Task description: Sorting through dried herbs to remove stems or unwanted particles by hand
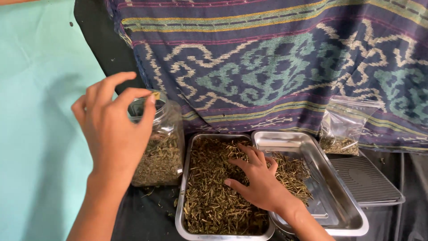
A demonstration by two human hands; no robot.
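Observation:
My left hand (113, 125) hovers over the mouth of a clear plastic jar (162, 151) partly filled with dried green herb; thumb and forefinger pinch a small bit of herb at the jar's rim. My right hand (258, 178) rests palm down, fingers spread, on a heap of dried stalks in a steel tray (183, 209). A second steel tray (343, 209) overlaps it on the right and holds a thinner scatter of stalks.
A clear plastic bag (343, 127) with some dried herb leans against the patterned woven cloth (276, 67) at the back. A flat grey ridged lid or scale (365, 178) lies at right. A turquoise wall is at left.

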